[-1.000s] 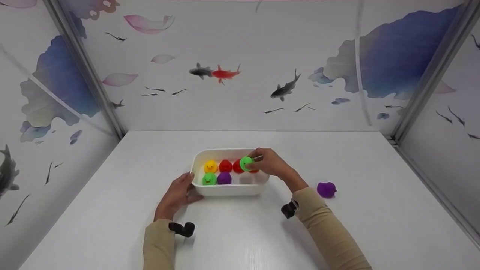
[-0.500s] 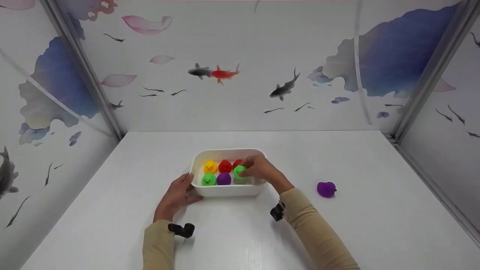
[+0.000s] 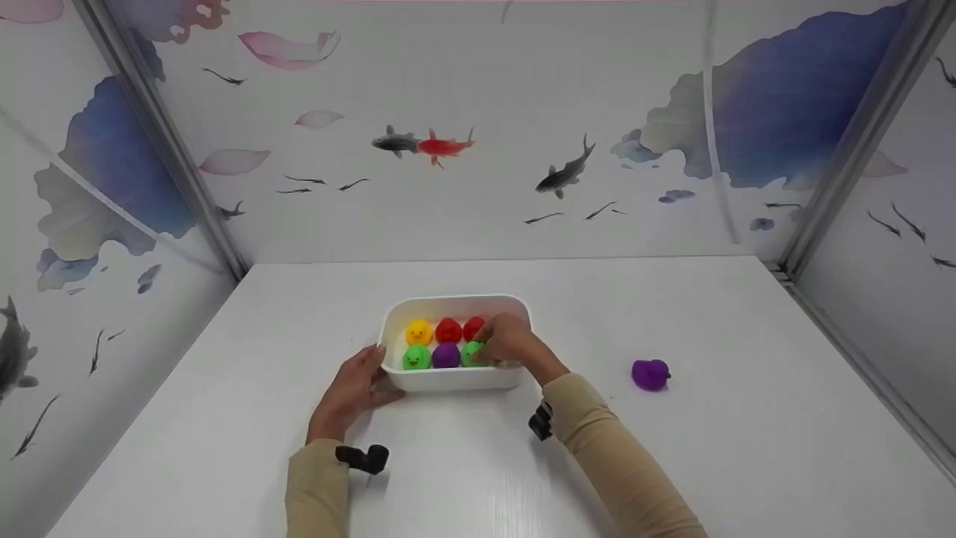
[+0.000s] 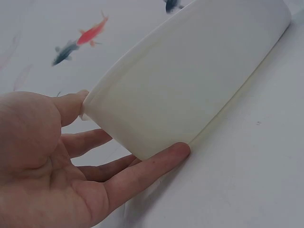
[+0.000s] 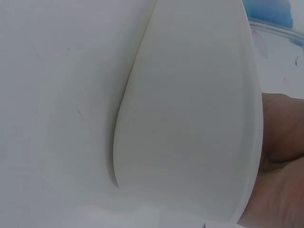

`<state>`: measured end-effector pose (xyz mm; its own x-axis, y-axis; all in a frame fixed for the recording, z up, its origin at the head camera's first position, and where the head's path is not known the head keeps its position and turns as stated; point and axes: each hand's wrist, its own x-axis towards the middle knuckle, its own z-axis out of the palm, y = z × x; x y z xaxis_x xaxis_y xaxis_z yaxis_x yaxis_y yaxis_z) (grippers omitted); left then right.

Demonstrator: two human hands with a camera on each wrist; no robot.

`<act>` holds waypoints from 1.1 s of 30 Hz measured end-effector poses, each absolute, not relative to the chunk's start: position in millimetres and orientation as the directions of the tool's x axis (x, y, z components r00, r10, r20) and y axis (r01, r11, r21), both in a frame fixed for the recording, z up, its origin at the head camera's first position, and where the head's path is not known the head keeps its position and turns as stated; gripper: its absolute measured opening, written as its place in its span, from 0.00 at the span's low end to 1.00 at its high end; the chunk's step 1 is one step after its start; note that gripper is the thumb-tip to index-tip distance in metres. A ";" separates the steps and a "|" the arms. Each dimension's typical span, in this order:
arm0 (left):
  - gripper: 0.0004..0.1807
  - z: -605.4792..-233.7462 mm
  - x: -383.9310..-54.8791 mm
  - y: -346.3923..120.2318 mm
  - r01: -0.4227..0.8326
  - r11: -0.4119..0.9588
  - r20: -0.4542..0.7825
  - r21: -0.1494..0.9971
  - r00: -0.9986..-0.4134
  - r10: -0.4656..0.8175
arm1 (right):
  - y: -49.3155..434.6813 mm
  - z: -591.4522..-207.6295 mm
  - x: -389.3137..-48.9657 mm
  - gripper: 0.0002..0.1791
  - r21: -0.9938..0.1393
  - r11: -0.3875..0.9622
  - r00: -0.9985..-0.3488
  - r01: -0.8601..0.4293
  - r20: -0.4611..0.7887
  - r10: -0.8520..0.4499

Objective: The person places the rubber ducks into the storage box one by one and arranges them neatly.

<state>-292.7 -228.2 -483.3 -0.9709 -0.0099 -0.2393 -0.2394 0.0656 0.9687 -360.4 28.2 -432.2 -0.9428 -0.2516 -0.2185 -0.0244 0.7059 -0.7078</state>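
Note:
A white plastic tub (image 3: 455, 381) stands on the table in the head view. My left hand (image 3: 351, 392) holds its near left corner; in the left wrist view, one fingertip (image 4: 178, 149) lies against the tub's outer wall. My right hand (image 3: 511, 340) reaches inside and pinches a green rubber duck (image 3: 472, 353) low in the front row. Beside that duck sit a purple duck (image 3: 447, 356) and another green duck (image 3: 417, 357). Behind them are a yellow duck (image 3: 419, 332) and a red duck (image 3: 448, 330), plus a red duck (image 3: 473, 327) partly covered by my hand. The tub wall hides my right fingers in the right wrist view.
A lone purple duck (image 3: 650, 375) lies on the white table (image 3: 717, 441), right of the tub. Walls printed with fish and petals (image 3: 478, 209) enclose the table at the back and both sides.
My right hand has lowered the green duck toward the tub's front row, moving slightly left and nearer. The left hand has stayed at the corner, and the tub has hardly moved.

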 end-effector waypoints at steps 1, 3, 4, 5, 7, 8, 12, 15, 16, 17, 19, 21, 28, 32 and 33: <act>0.36 -483.2 -293.1 -227.6 -0.239 0.061 -0.239 0.969 -0.971 -0.009 | 27.8 -432.5 -360.4 0.13 -0.703 0.711 -0.944 -0.021 -0.220 -0.246; 0.34 -482.9 -293.7 -226.2 -0.238 0.058 -0.238 0.970 -0.971 -0.003 | 27.6 -433.4 -360.2 0.12 -0.698 0.716 -0.946 -0.016 -0.221 -0.237; 0.34 -482.7 -293.9 -225.4 -0.239 0.059 -0.239 0.969 -0.971 0.001 | 27.6 -433.9 -360.0 0.12 -0.698 0.716 -0.947 -0.012 -0.222 -0.232; 0.33 -482.5 -294.2 -224.7 -0.239 0.059 -0.240 0.969 -0.971 0.004 | 27.8 -434.4 -359.8 0.12 -0.695 0.719 -0.948 -0.014 -0.219 -0.230; 0.33 -482.7 -295.2 -223.4 -0.241 0.060 -0.242 0.969 -0.970 0.006 | 28.3 -434.7 -359.0 0.11 -0.696 0.718 -0.949 -0.012 -0.219 -0.228; 0.33 -482.6 -295.7 -222.9 -0.244 0.065 -0.245 0.968 -0.970 0.003 | 28.7 -434.8 -358.9 0.11 -0.697 0.717 -0.949 -0.014 -0.216 -0.229; 0.33 -482.0 -296.3 -221.2 -0.243 0.069 -0.244 0.968 -0.970 0.002 | 32.8 -430.8 -357.6 0.13 -0.699 0.714 -0.943 -0.032 -0.216 -0.253; 0.33 -481.5 -295.7 -220.3 -0.235 0.071 -0.236 0.969 -0.972 0.005 | 38.9 -422.2 -356.2 0.16 -0.705 0.706 -0.933 -0.060 -0.212 -0.291; 0.32 -481.4 -295.5 -220.2 -0.233 0.072 -0.233 0.970 -0.972 0.005 | 41.4 -418.2 -355.6 0.17 -0.711 0.700 -0.930 -0.068 -0.209 -0.303; 0.32 -481.5 -295.6 -220.1 -0.232 0.073 -0.233 0.970 -0.972 0.002 | 44.1 -413.3 -354.4 0.18 -0.721 0.689 -0.927 -0.073 -0.207 -0.314; 0.33 -481.3 -295.6 -219.9 -0.239 0.087 -0.240 0.967 -0.971 -0.007 | 50.1 -404.1 -352.0 0.19 -0.733 0.673 -0.923 -0.094 -0.189 -0.334; 0.33 -481.4 -296.2 -220.4 -0.248 0.098 -0.248 0.964 -0.969 -0.017 | 57.0 -395.1 -348.2 0.20 -0.738 0.665 -0.922 -0.111 -0.173 -0.346; 0.35 -481.1 -293.7 -225.1 -0.261 0.106 -0.260 0.960 -0.965 -0.023 | 88.5 -370.7 -324.2 0.20 -0.745 0.645 -0.919 -0.170 -0.117 -0.377; 0.38 -480.7 -291.3 -227.7 -0.256 0.109 -0.256 0.960 -0.967 -0.018 | 110.9 -363.8 -309.5 0.19 -0.735 0.640 -0.916 -0.225 -0.064 -0.396; 0.39 -480.3 -290.8 -228.1 -0.258 0.108 -0.257 0.960 -0.966 -0.020 | 116.8 -363.1 -306.5 0.19 -0.731 0.639 -0.916 -0.239 -0.049 -0.399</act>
